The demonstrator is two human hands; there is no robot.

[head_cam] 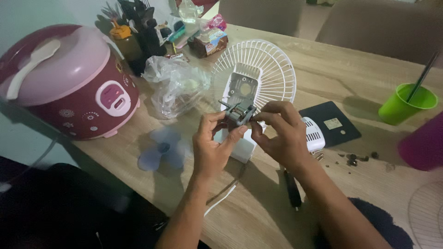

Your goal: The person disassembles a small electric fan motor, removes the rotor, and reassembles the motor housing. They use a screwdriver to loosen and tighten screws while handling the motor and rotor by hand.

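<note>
Both hands hold a small grey fan motor (240, 112) above the wooden table (332, 74). My left hand (213, 145) grips it from the left and below. My right hand (279, 133) pinches its right side with fingertips. Behind the motor stands a white fan body with its round wire grille (272, 69). A white rear housing piece (314, 134) lies just right of my right hand. A pale blue fan blade (162, 150) lies flat on the table to the left of my left hand.
A pink and maroon rice cooker (69, 83) sits at the left. A crumpled clear plastic bag (177, 85), a utensil holder (138, 32), a black square plate (330, 123), small screws (355, 159), a screwdriver (292, 189), a green cup (406, 103) and a magenta cup (424, 143) surround the work.
</note>
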